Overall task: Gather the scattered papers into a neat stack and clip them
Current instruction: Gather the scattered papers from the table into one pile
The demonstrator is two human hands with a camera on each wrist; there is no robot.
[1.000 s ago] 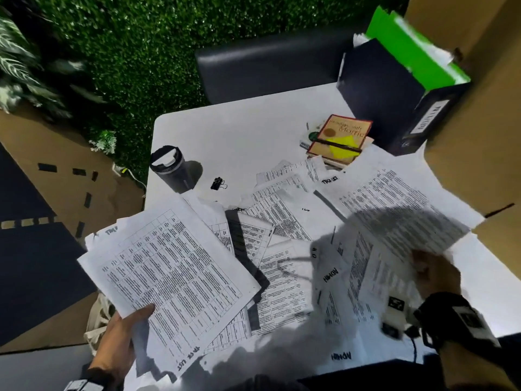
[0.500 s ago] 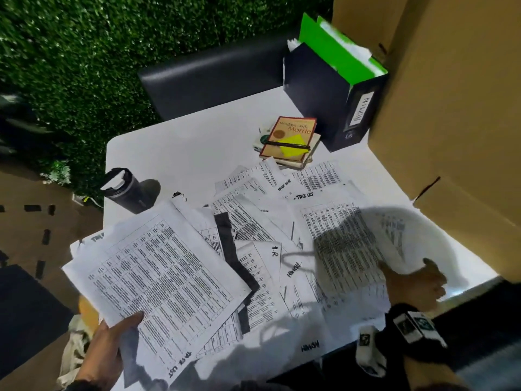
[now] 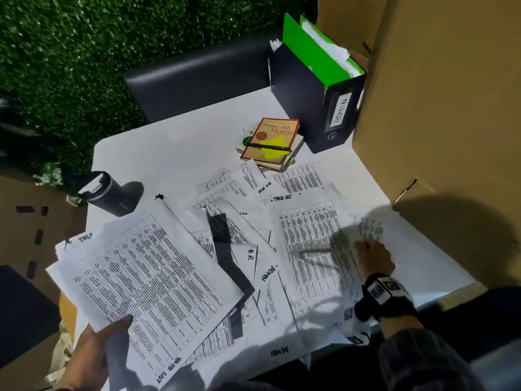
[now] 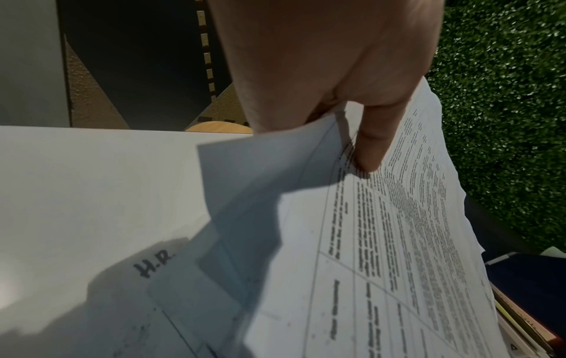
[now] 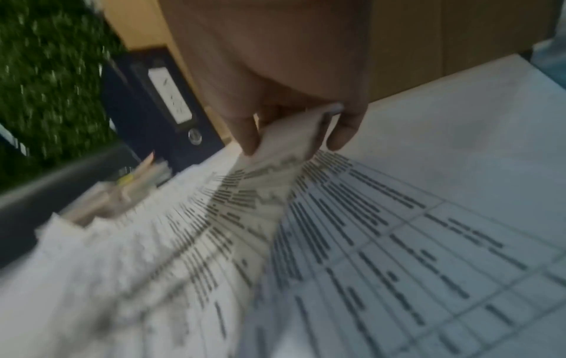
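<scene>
Printed sheets [image 3: 239, 221] lie scattered and overlapping across the white table [image 3: 169, 156]. My left hand [image 3: 95, 348] grips a bundle of sheets [image 3: 146, 277] at its near corner, raised over the table's left side. In the left wrist view the thumb [image 4: 367, 145] presses on the top sheet [image 4: 398, 242]. My right hand [image 3: 372, 258] is over the sheets at the right. The right wrist view, blurred, shows this right hand [image 5: 294, 143] pinching a lifted sheet edge [image 5: 287, 155]. A small black binder clip [image 3: 159, 196] lies beyond the bundle.
A dark tumbler [image 3: 110, 193] stands at the table's left edge. A stack of books [image 3: 270, 142] with a pen on top sits at the back, beside an upright ADMIN binder [image 3: 315, 103]. A large cardboard box [image 3: 437, 108] walls the right side. A black chair [image 3: 197, 77] stands behind.
My right hand has moved left and farther in, from the table's near right edge onto the printed sheets. The left hand still holds its bundle in the same place.
</scene>
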